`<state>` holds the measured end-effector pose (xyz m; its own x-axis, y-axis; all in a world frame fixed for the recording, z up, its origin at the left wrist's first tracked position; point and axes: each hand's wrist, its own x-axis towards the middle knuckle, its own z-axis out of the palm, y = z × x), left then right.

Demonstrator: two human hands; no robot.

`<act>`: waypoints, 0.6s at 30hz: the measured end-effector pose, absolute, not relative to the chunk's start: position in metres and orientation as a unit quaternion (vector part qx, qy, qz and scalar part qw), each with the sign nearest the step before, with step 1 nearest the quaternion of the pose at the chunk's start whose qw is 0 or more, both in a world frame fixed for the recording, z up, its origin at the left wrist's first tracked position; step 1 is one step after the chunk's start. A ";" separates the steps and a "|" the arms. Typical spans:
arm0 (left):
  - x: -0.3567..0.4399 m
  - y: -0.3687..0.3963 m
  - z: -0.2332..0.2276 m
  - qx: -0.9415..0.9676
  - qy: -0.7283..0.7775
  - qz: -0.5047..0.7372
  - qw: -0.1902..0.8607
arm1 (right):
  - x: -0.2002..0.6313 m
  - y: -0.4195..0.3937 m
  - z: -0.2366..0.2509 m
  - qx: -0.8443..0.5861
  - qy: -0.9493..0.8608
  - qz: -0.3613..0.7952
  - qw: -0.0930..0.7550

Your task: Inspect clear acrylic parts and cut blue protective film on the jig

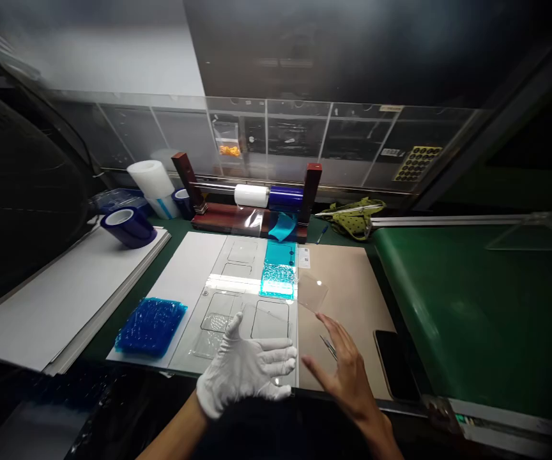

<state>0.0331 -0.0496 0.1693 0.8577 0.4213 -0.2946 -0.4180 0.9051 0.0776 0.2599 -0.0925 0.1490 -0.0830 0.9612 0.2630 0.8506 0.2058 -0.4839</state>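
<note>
My left hand (252, 367) wears a white glove and is open, palm up, fingers spread, holding nothing. It hovers over the front of a template sheet (247, 291) printed with black rounded outlines. My right hand (345, 367) is bare, its thumb apart from the outstretched fingers. Its fingertips reach the lower corner of a small clear plate (313, 292); whether they touch it I cannot tell. Metal tweezers (328, 347) lie partly behind that hand. Blue film strips (278, 271) cover the template's right side, and clear pieces (209, 338) rest near my left hand.
A stack of blue-filmed pieces (151, 327) lies at left. Behind, a wooden stand (247, 217) carries a white roll (251, 195) and a blue roll (285, 197). A phone (395, 364) sits at right beside a green conveyor belt (472, 306). A blue tape roll (135, 230) rests on white sheets (60, 294).
</note>
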 end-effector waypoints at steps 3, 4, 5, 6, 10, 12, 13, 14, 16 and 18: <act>0.030 -0.051 0.158 0.003 0.133 0.234 0.963 | 0.219 -0.086 0.181 -0.549 -0.792 0.130 0.235; 0.028 -0.052 0.154 0.013 0.126 0.243 0.962 | 0.207 -0.083 0.184 -0.528 -0.809 0.133 0.221; 0.027 -0.052 0.150 0.025 0.119 0.251 0.960 | 0.197 -0.080 0.184 -0.511 -0.823 0.134 0.210; 0.026 -0.052 0.146 0.037 0.114 0.262 0.958 | 0.190 -0.077 0.181 -0.498 -0.833 0.134 0.201; 0.019 -0.049 0.138 0.071 0.111 0.286 0.949 | 0.173 -0.067 0.163 -0.482 -0.846 0.135 0.183; 0.011 -0.047 0.136 0.078 0.116 0.295 0.945 | 0.168 -0.061 0.156 -0.472 -0.852 0.133 0.185; 0.005 -0.046 0.135 0.080 0.122 0.299 0.943 | 0.164 -0.057 0.153 -0.467 -0.854 0.129 0.188; -0.001 -0.047 0.134 0.083 0.135 0.306 0.939 | 0.160 -0.052 0.151 -0.467 -0.854 0.123 0.192; -0.018 -0.051 0.131 0.102 0.183 0.318 0.925 | 0.149 -0.039 0.143 -0.485 -0.846 0.099 0.199; -0.038 -0.058 0.127 0.137 0.244 0.327 0.903 | 0.134 -0.020 0.133 -0.512 -0.832 0.065 0.203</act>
